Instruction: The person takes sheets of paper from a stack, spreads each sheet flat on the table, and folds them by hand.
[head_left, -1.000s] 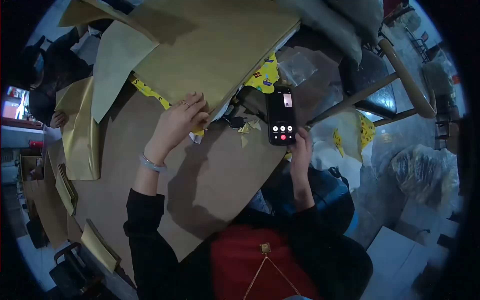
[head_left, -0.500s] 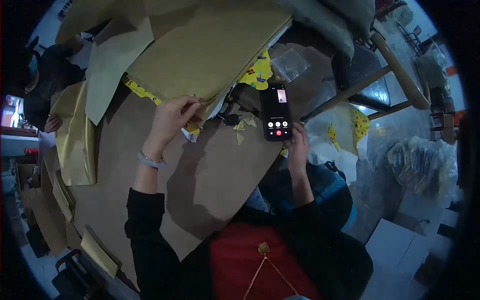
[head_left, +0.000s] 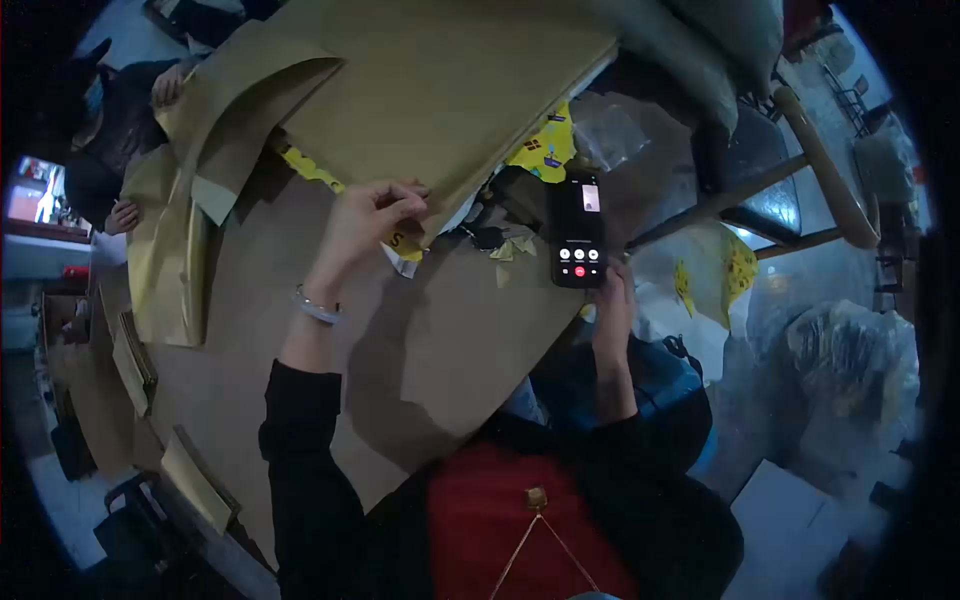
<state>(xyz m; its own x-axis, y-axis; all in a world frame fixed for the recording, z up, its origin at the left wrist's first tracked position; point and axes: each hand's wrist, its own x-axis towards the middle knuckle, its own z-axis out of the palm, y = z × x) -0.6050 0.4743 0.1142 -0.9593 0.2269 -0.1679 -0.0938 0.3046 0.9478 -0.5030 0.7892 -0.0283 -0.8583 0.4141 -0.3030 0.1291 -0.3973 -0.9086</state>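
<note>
My left hand [head_left: 372, 228] is closed in a pinch at the near corner of a thick stack of brown paper [head_left: 440, 90]. The fingertips rest at the stack's edge, and the exact grip is partly hidden. Yellow printed paper [head_left: 545, 145] sticks out from under the stack, with a small yellow piece [head_left: 405, 250] below my left hand. My right hand [head_left: 613, 310] holds the lower right side of a black smartphone [head_left: 577, 225], whose lit screen shows call buttons. Beside the phone lie small yellowish scraps [head_left: 512, 248] and a dark keylike object [head_left: 484, 237].
Across the table [head_left: 300, 400], a co-worker's hands [head_left: 122, 217] hold a large brown sheet [head_left: 165, 270]. A clear plastic bag [head_left: 612, 135] lies beyond the phone. A wooden-armed chair [head_left: 820, 170] stands at the right, near a plastic-wrapped bundle [head_left: 850, 360]. A dark blue bag [head_left: 660, 390] sits by my right arm.
The view has shifted, so most things appear farther right. The co-worker's sheet has curled over and a second hand now shows on it. My left hand stays at the stack's corner.
</note>
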